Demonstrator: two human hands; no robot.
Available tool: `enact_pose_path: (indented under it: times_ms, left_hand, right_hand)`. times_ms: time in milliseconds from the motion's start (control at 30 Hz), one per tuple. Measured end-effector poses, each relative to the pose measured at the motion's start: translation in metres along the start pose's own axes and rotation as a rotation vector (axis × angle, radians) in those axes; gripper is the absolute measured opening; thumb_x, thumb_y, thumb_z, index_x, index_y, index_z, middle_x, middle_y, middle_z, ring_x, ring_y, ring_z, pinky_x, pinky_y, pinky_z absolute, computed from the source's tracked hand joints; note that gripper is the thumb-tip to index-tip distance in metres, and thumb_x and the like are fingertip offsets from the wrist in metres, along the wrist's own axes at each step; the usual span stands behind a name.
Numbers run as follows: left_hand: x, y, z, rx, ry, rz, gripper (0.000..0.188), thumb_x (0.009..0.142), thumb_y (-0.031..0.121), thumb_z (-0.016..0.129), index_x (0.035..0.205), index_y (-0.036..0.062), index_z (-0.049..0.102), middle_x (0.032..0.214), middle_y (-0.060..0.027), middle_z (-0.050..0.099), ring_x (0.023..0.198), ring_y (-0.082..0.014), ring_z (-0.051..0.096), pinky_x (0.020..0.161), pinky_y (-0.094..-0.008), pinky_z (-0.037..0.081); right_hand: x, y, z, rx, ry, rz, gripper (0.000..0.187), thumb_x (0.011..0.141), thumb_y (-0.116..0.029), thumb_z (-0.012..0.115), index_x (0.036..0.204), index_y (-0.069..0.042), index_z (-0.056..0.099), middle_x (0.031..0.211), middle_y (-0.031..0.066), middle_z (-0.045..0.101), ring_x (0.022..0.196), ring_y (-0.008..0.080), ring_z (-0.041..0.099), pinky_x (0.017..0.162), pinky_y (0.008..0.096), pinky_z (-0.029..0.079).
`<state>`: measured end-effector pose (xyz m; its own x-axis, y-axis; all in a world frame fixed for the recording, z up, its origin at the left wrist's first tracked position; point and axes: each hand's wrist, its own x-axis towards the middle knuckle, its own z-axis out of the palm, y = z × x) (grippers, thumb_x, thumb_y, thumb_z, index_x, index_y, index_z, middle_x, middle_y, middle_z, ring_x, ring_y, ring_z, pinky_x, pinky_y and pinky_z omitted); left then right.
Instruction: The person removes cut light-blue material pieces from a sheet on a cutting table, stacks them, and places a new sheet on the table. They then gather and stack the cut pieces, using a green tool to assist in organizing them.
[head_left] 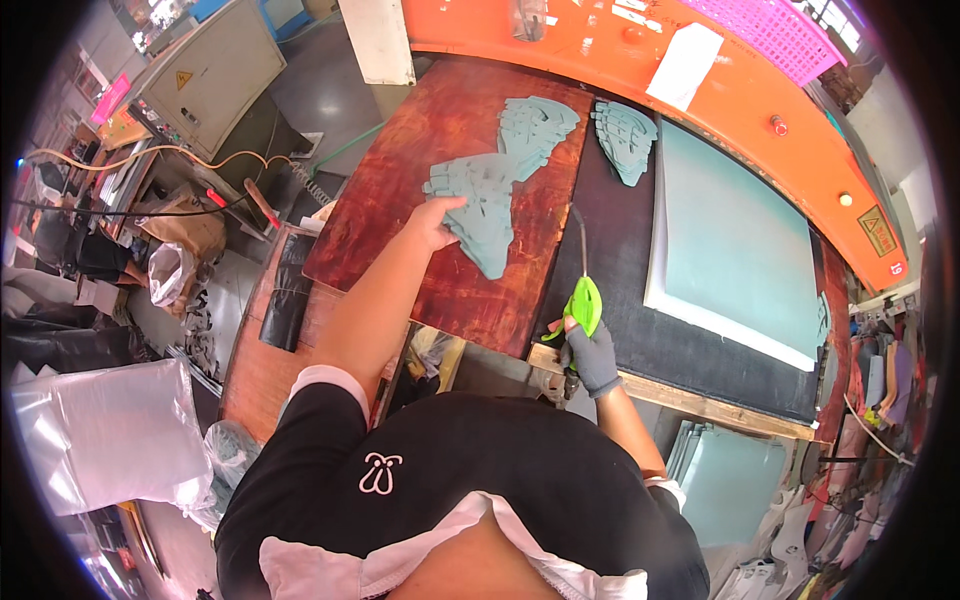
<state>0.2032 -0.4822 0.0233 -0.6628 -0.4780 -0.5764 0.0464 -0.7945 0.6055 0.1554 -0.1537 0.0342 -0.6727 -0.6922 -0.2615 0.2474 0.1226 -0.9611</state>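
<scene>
Upper centre, the blue pieces look cut; at right, the sheets look uncut. The left hand touches pieces, its grip unclear; the right hand clamps a green tool.

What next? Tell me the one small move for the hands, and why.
Perhaps swing the green tool left toward the nearer blue-green pile: the right hand holds it, thin nozzle apart from the pile, and the left hand touches that pile.

They've got left hand on teal cutouts, right hand round a green tool at the near bench edge.
</scene>
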Motion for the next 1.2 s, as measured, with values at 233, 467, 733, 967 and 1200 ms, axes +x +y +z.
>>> enact_pose_path:
  times_ms: [233, 467, 733, 967, 1200]
  left_hand:
    - [-0.053, -0.016, -0.034, 0.105, -0.192, 0.161, 0.038, 0.077, -0.002, 0.059, 0.115, 0.0006, 0.053, 0.110, -0.0117, 0.060, 0.102, -0.0267, 0.058, 0.089, -0.0418, 0.046]
    - [-0.085, -0.020, -0.076, 0.120, -0.299, 0.157, 0.035, 0.076, -0.003, 0.061, 0.111, 0.0005, 0.056, 0.105, -0.0110, 0.061, 0.097, -0.0249, 0.060, 0.087, -0.0409, 0.047]
    - [-0.101, -0.015, -0.129, 0.037, -0.570, 0.142, 0.053, 0.072, 0.010, 0.068, 0.120, -0.0029, 0.048, 0.110, -0.0118, 0.059, 0.102, -0.0259, 0.058, 0.090, -0.0421, 0.045]
    - [-0.109, -0.029, -0.116, -0.498, -0.903, 0.550, 0.052, 0.084, 0.028, 0.057, 0.129, 0.0061, 0.042, 0.107, -0.0092, 0.056, 0.098, -0.0262, 0.057, 0.086, -0.0388, 0.048]
    - [-0.128, -0.009, -0.100, -0.582, -1.197, 0.550, 0.048, 0.087, 0.028, 0.053, 0.128, 0.0046, 0.042, 0.103, -0.0086, 0.057, 0.091, -0.0242, 0.057, 0.081, -0.0354, 0.048]
  right_hand:
    - [-0.023, -0.007, 0.014, -0.669, -0.121, -0.265, 0.041, 0.084, -0.035, 0.061, 0.104, -0.003, 0.046, 0.078, 0.0226, 0.058, 0.074, 0.0393, 0.059, 0.063, 0.0426, 0.045]
    - [-0.027, -0.025, 0.024, -0.924, 0.070, -0.110, 0.045, 0.084, -0.041, 0.060, 0.096, 0.000, 0.046, 0.075, 0.0252, 0.059, 0.071, 0.0409, 0.061, 0.060, 0.0456, 0.047]
    - [-0.036, -0.036, 0.018, -0.967, -0.097, -0.247, 0.045, 0.084, -0.038, 0.061, 0.100, 0.003, 0.049, 0.080, 0.0215, 0.062, 0.071, 0.0337, 0.062, 0.062, 0.0402, 0.048]
    - [-0.048, -0.028, 0.022, -0.759, -0.376, -0.174, 0.042, 0.084, -0.035, 0.061, 0.102, 0.001, 0.052, 0.088, 0.0182, 0.061, 0.078, 0.0266, 0.062, 0.067, 0.0360, 0.048]
    - [-0.064, -0.043, 0.027, -1.061, -0.544, -0.574, 0.053, 0.083, -0.041, 0.060, 0.117, -0.002, 0.050, 0.098, 0.0179, 0.061, 0.092, 0.0296, 0.060, 0.082, 0.0370, 0.046]
